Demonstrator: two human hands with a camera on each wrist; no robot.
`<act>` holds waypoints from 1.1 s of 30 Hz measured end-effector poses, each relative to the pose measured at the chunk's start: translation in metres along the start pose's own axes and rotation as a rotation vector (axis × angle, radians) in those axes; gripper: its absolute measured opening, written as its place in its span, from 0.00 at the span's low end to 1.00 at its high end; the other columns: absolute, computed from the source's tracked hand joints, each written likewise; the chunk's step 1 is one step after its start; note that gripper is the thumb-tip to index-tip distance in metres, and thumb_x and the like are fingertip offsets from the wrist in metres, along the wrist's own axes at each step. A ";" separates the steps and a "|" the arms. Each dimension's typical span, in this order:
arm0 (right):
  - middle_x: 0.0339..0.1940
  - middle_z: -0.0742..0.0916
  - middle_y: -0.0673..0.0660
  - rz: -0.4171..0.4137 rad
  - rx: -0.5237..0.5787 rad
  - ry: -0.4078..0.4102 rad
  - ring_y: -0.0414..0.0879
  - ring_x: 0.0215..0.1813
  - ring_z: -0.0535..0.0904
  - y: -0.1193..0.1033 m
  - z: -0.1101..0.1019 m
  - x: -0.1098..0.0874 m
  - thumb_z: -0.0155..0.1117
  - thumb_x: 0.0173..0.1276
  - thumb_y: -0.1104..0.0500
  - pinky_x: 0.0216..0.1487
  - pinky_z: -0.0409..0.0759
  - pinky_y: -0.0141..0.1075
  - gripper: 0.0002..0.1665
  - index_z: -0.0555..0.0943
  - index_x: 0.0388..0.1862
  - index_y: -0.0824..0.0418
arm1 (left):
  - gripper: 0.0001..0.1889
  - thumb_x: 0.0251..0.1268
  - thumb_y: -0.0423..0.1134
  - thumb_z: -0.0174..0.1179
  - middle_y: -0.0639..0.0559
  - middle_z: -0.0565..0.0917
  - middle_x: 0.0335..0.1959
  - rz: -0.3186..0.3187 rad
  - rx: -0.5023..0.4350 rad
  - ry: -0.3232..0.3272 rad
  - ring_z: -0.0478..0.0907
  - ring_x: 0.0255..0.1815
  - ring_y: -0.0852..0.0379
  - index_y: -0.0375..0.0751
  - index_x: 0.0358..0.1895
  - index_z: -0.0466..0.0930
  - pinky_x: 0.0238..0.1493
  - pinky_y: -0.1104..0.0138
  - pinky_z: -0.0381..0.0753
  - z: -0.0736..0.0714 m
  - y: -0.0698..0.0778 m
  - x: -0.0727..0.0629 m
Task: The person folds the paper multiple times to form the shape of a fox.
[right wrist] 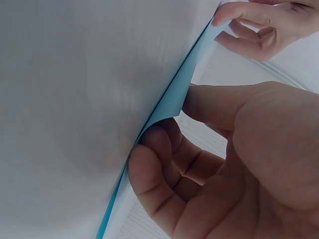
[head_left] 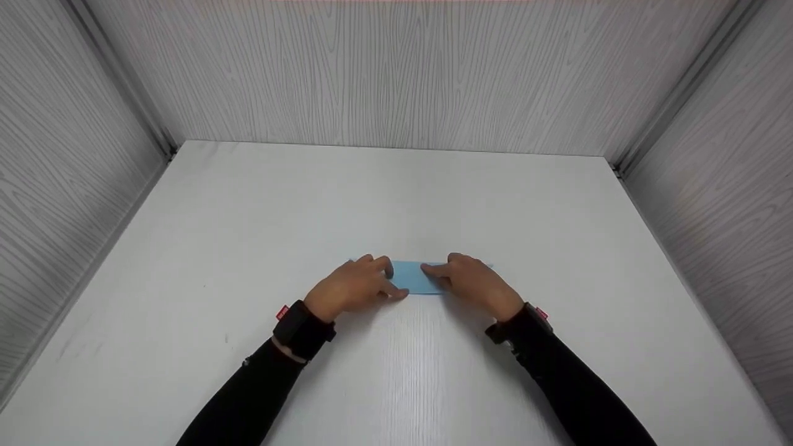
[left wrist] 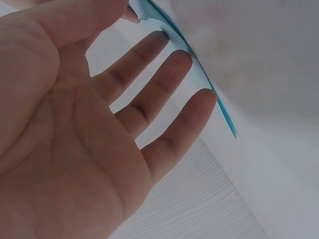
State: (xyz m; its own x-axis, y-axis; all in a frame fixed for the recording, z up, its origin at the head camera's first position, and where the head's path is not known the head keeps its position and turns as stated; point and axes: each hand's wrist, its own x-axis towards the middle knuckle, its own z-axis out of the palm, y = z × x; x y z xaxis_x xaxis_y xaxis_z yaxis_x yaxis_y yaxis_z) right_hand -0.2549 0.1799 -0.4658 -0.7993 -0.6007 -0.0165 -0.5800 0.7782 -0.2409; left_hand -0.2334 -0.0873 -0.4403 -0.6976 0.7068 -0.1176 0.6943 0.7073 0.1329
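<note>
A blue sheet of paper (head_left: 409,279), folded into a narrow strip, lies across the table in the head view. My left hand (head_left: 356,285) rests on its left part, with the thumb at the near edge. In the left wrist view, three long fingers (left wrist: 174,112) of that hand are fairly straight, their tips against the paper's edge. My right hand (head_left: 476,282) holds the right part of the strip. Its fingers (right wrist: 147,169) curl against the paper (right wrist: 172,97) in the right wrist view, and its thumb touches a raised corner. The hands cover both ends of the strip.
A white tabletop (head_left: 396,204) surrounds the paper. Grey wood-grain panels stand at the back (head_left: 396,74), the left (head_left: 68,155) and the right (head_left: 718,161). Both wrists wear black bands, the left band (head_left: 303,331) and the right band (head_left: 523,328).
</note>
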 end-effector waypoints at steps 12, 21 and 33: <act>0.33 0.79 0.59 0.026 0.001 -0.016 0.47 0.34 0.71 0.001 0.001 0.000 0.61 0.80 0.68 0.41 0.79 0.38 0.25 0.82 0.72 0.53 | 0.17 0.80 0.40 0.62 0.43 0.80 0.60 -0.043 -0.047 -0.016 0.75 0.53 0.43 0.61 0.64 0.87 0.53 0.52 0.82 0.000 -0.008 -0.011; 0.33 0.78 0.57 0.062 0.015 -0.039 0.47 0.35 0.72 0.000 0.001 0.001 0.61 0.80 0.66 0.41 0.78 0.38 0.25 0.82 0.72 0.52 | 0.13 0.80 0.43 0.63 0.43 0.81 0.57 -0.058 -0.082 0.016 0.75 0.50 0.43 0.57 0.59 0.91 0.52 0.52 0.81 0.002 -0.016 -0.021; 0.36 0.81 0.60 0.054 -0.007 -0.031 0.48 0.37 0.74 -0.002 0.002 0.002 0.62 0.80 0.66 0.44 0.82 0.39 0.24 0.83 0.71 0.53 | 0.10 0.78 0.39 0.65 0.42 0.84 0.50 -0.095 -0.066 0.023 0.81 0.48 0.45 0.46 0.52 0.94 0.52 0.55 0.84 -0.003 -0.017 -0.023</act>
State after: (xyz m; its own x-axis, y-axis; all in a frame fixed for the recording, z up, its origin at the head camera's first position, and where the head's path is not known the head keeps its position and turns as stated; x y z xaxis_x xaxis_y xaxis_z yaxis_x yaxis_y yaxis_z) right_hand -0.2557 0.1769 -0.4670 -0.8241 -0.5634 -0.0592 -0.5375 0.8107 -0.2320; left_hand -0.2293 -0.1154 -0.4367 -0.7640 0.6357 -0.1103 0.6121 0.7682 0.1873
